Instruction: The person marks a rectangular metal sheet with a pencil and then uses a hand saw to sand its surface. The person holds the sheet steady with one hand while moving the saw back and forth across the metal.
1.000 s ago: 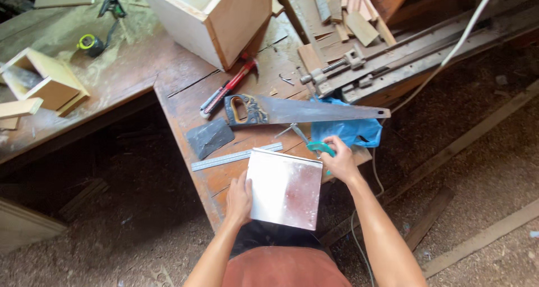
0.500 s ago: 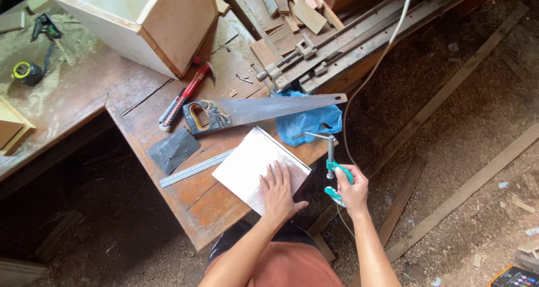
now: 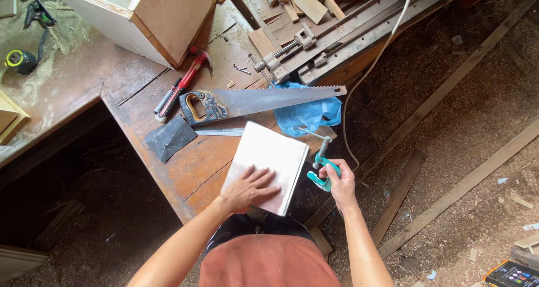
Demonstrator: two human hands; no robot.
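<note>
Left hand point(image 3: 247, 188) flat, fingers spread, on pale square board point(image 3: 266, 163); right hand point(image 3: 338, 180) grips teal metal clamp point(image 3: 321, 166) w/ closed fingers, near bench edge.

A worn wooden workbench point(image 3: 185, 169) fills ten o'clock; a sawdust floor point(image 3: 477, 118) (planks point(image 3: 449, 194) scattered) spreads toward three, daylit.

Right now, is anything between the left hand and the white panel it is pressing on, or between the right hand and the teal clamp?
Nothing visible. The left hand lies flat on the white panel, palm down. The right hand grips the teal clamp directly, just off the panel's right edge, near the bench corner.
</note>
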